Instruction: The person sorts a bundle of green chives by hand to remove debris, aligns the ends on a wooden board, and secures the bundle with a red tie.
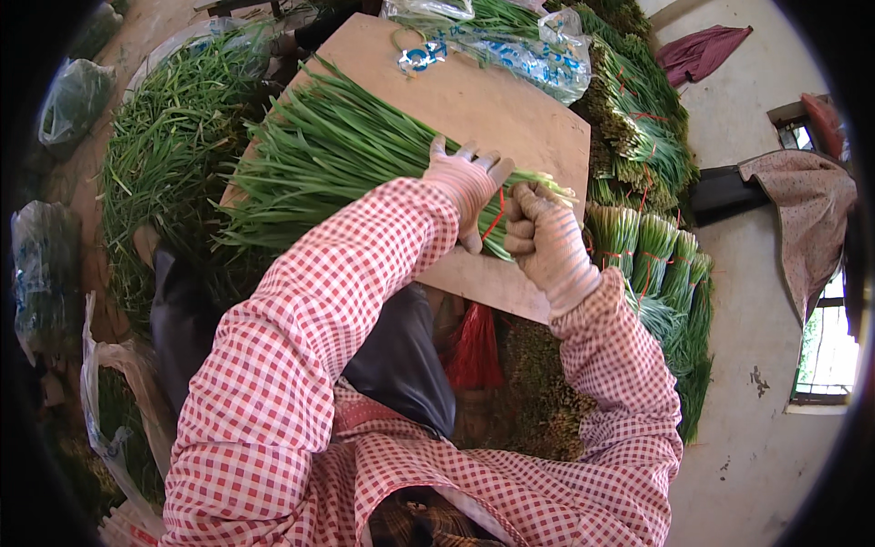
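Observation:
A large bunch of garlic chives [355,155] lies across a tan board, green leaves to the left and pale cut ends to the right. My left hand [460,187], in a striped glove, spans the bunch near its cut ends, fingers over the far side and thumb on the near side. A red tie [495,215] shows across the stems between my hands. My right hand [547,232], gloved too, is closed in a fist against the stems just right of the tie. What its fingers pinch is hidden.
The tan board [538,118] bears a clear printed plastic bag [538,64] at its far edge. Tied chive bundles [652,251] are stacked on the right. Loose chives [173,137] heap up on the left. Red strands [476,351] hang below the board's near edge.

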The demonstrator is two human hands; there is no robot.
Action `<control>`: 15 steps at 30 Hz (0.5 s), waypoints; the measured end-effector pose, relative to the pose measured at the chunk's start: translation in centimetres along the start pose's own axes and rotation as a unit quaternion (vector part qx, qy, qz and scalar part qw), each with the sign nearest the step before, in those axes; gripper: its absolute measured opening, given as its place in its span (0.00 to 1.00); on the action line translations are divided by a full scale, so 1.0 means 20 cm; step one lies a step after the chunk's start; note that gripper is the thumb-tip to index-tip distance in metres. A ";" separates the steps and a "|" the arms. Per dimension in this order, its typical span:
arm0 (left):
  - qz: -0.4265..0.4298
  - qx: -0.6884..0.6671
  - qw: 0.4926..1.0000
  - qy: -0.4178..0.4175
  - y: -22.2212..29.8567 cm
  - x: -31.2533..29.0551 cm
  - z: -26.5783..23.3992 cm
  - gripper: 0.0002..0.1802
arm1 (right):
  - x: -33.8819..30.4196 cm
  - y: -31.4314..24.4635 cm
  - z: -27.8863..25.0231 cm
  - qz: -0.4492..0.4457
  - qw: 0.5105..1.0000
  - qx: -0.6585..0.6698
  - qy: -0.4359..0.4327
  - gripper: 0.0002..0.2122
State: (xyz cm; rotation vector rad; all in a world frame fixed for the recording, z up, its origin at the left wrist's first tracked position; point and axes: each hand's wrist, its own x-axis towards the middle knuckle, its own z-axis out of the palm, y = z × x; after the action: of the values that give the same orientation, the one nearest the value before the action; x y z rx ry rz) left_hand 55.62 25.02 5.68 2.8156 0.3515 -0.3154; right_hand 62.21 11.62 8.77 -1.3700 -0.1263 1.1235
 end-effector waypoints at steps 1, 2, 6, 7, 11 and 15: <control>-0.002 -0.016 1.000 -0.005 0.00 0.00 0.00 0.71 | -0.05 0.03 -0.02 -0.001 1.000 0.006 -0.011 0.03; 0.000 -0.024 1.000 -0.004 0.04 0.01 -0.01 0.69 | -0.11 0.04 -0.06 -0.009 1.000 0.011 -0.011 0.04; -0.027 -0.041 0.999 -0.010 0.00 0.00 -0.03 0.69 | -0.49 0.10 0.14 -0.200 0.954 -0.086 -0.204 0.11; -0.039 -0.043 0.998 -0.017 -0.02 -0.01 -0.04 0.68 | -0.57 0.13 0.16 -0.251 0.928 -0.115 -0.252 0.13; -0.019 -0.034 0.998 0.041 0.02 -0.02 0.04 0.66 | -0.43 0.30 -0.14 -0.175 0.983 -0.048 -0.022 0.08; -0.014 -0.037 0.999 0.006 0.03 -0.01 0.00 0.69 | -0.25 0.17 -0.20 -0.330 0.900 -0.281 0.044 0.14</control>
State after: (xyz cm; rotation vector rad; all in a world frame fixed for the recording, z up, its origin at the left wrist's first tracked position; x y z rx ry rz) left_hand 55.65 24.41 5.98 2.7425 0.3982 -0.2853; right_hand 60.42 4.66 7.50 -1.6926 -0.8407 0.4503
